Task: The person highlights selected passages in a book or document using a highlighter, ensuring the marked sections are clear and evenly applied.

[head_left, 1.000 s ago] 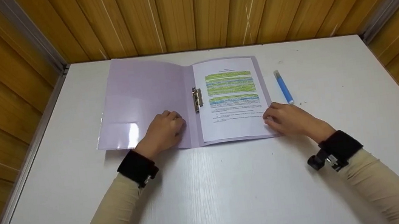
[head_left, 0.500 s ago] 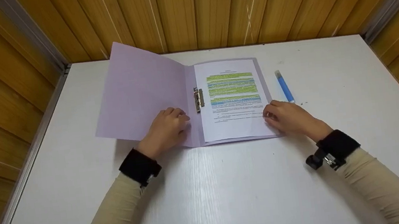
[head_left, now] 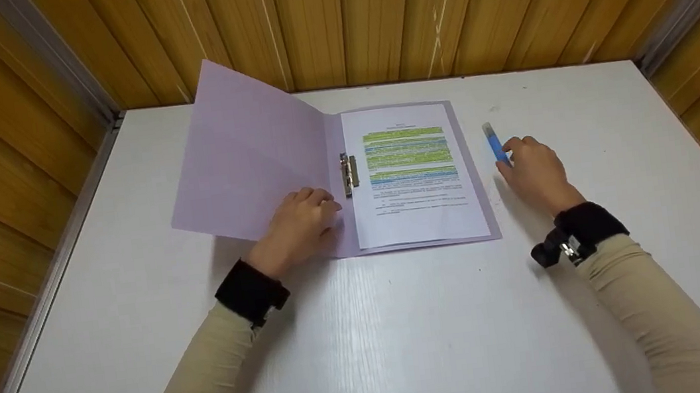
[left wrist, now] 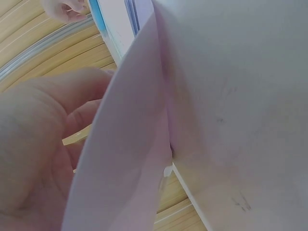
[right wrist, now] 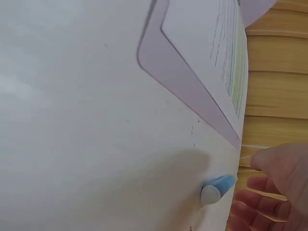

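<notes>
A lilac folder (head_left: 486, 220) lies open on the white table (head_left: 407, 336). Inside it, a metal clip (head_left: 348, 173) holds a printed sheet (head_left: 419, 215) with green and blue highlighted lines. My left hand (head_left: 317, 204) grips the lower edge of the folder's left cover (head_left: 250, 148), which is raised at a slant. In the left wrist view the cover (left wrist: 125, 159) runs across my curled fingers (left wrist: 72, 91). My right hand (head_left: 512, 153) is at the blue highlighter (head_left: 491, 138), right of the folder. Its fingers (right wrist: 269, 192) are spread beside the highlighter (right wrist: 214, 191) without gripping it.
Wooden panel walls (head_left: 368, 14) close in the table on the far side and on both sides. A metal rail (head_left: 36, 308) runs along the table's left edge. A black camera strap sits on each wrist (head_left: 251, 292).
The left cover has risen from flat on the table to a slant under my left hand. My right hand left the sheet's lower right corner and moved up to the highlighter.
</notes>
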